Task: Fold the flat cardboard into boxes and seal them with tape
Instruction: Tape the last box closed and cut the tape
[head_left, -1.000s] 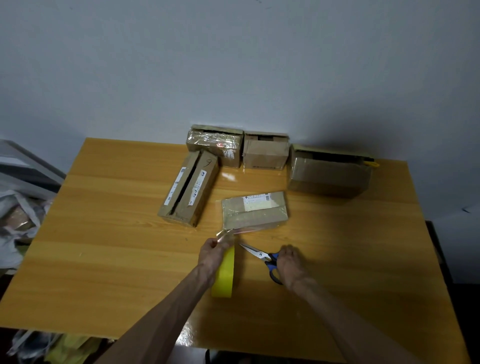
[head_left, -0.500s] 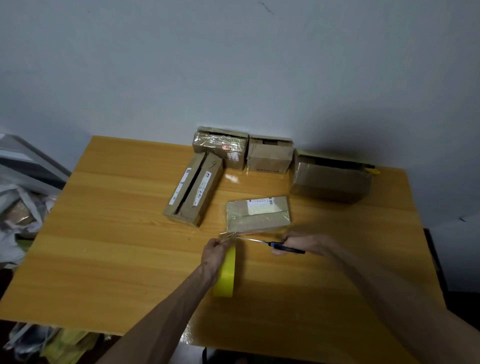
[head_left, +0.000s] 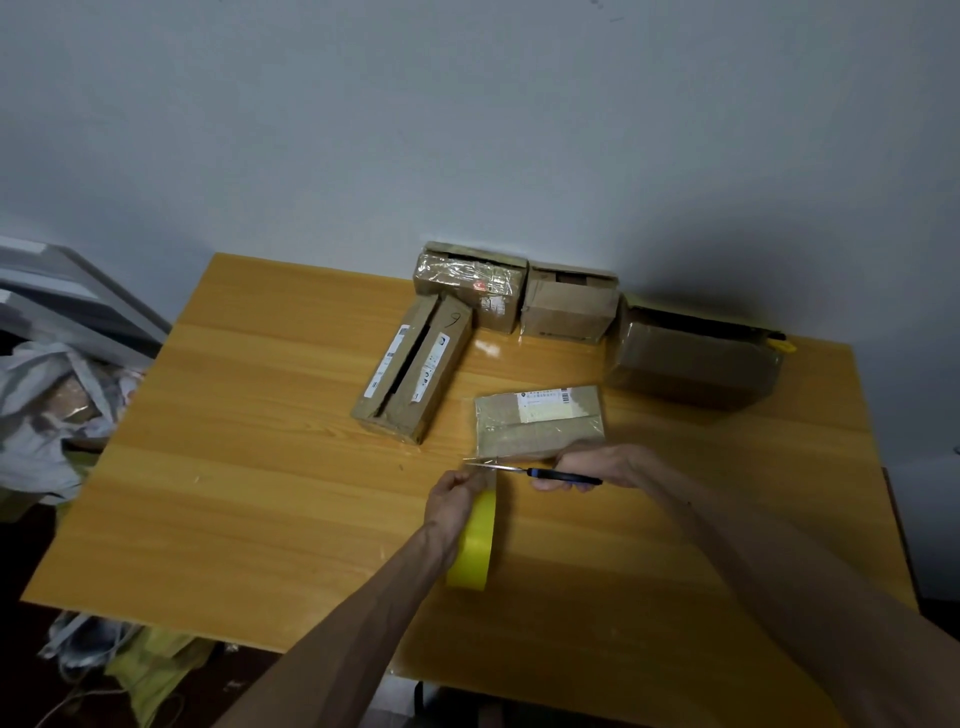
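Just in front of the flat box (head_left: 540, 423), on the table (head_left: 260, 467), both hands work at a strip of clear tape (head_left: 480, 461) that runs from the box's near left corner down to the roll (head_left: 472, 545). The left hand (head_left: 454, 501) grips the top of the yellow roll, which stands on edge on the table, near and left of the box. The right hand (head_left: 597, 465), touching or nearly touching the box's near edge, is curled round the dark handles of the scissors (head_left: 550, 474), whose blades point left and reach the strip; the blades look nearly closed, though they are too thin in this view to be sure. The two hands are apart, with the scissors spanning the gap between them. Left of the box and beyond it lies a long box (head_left: 413, 371), set at a slant, with a dark slit along its top. Farther back from the box, against the wall, stand a shiny box (head_left: 467, 288) wrapped in tape, a small box (head_left: 566, 306) beside it, and a big box (head_left: 691, 364) to the right. Well left of the box, off the table, lie crumpled bags (head_left: 41, 415).
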